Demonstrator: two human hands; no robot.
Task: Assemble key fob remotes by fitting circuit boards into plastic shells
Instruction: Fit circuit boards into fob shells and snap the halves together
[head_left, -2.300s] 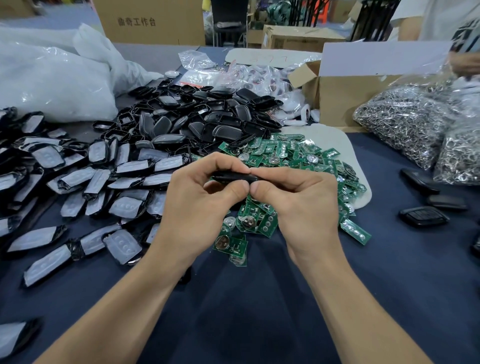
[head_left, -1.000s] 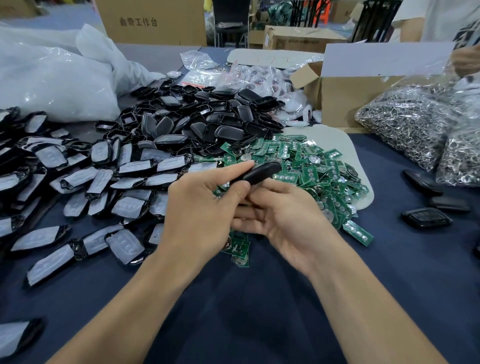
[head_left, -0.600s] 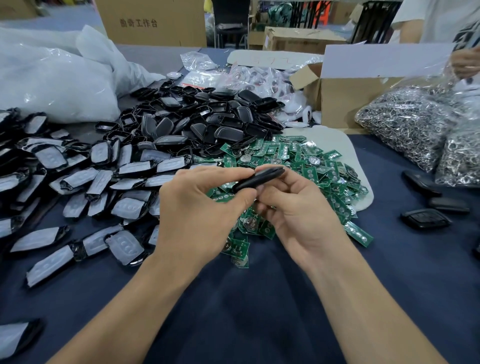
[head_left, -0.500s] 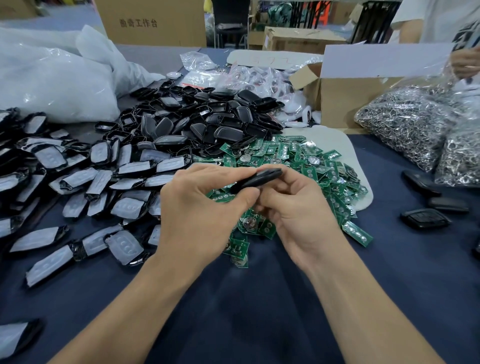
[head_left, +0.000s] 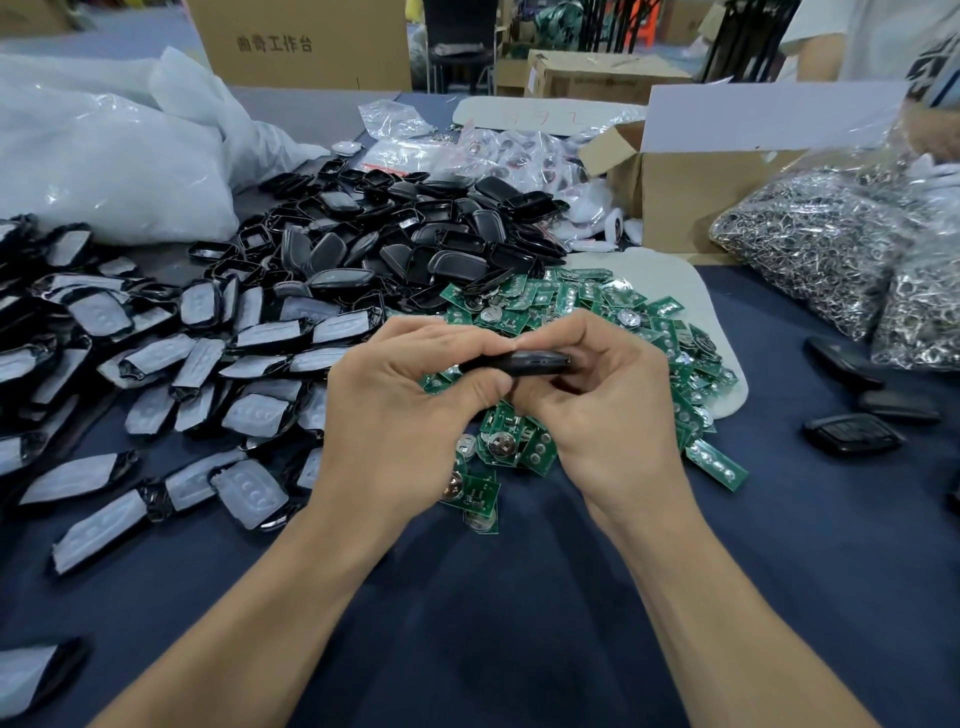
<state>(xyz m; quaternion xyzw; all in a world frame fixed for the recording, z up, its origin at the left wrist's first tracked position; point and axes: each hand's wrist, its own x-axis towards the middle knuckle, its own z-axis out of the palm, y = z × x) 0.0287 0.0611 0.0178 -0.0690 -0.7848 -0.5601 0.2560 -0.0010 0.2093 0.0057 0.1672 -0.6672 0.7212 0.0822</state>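
White sacks: bulging white plastic sacks (head_left: 104, 171) lay at ten o'clock on the navy cloth table (head_left: 519, 623).
Padded halves: black shell halves with white rubber button pads (head_left: 208, 353) were spread at nine o'clock of the hands.
Shell heap: a heap of empty black plastic shells (head_left: 405, 244) sat at eleven o'clock.
Left hand: the left hand (head_left: 400, 410) was curled round one end of the fob, index finger over the top and thumb pressed beneath.
Held fob: a slim black plastic key fob shell (head_left: 519, 362) lay nearly level and edge-on to the camera, bridging both hands above the boards; both its ends were hidden in the fingers.
Right hand: the right hand (head_left: 608, 410) pinched the other end at three o'clock, index finger arched over it and the remaining fingers tucked below.
Boards: small green circuit boards with round silver battery clips (head_left: 587, 312) were piled from twelve to four o'clock, partly on a white foam sheet (head_left: 696, 291).
Box: an open brown cardboard box (head_left: 691, 202) stood at one o'clock.
Ring bags: clear bags of silver metal rings (head_left: 821, 249) slumped at two o'clock.
Closed fobs: three closed black fobs (head_left: 852, 434) lay at three o'clock, well apart from the hands.
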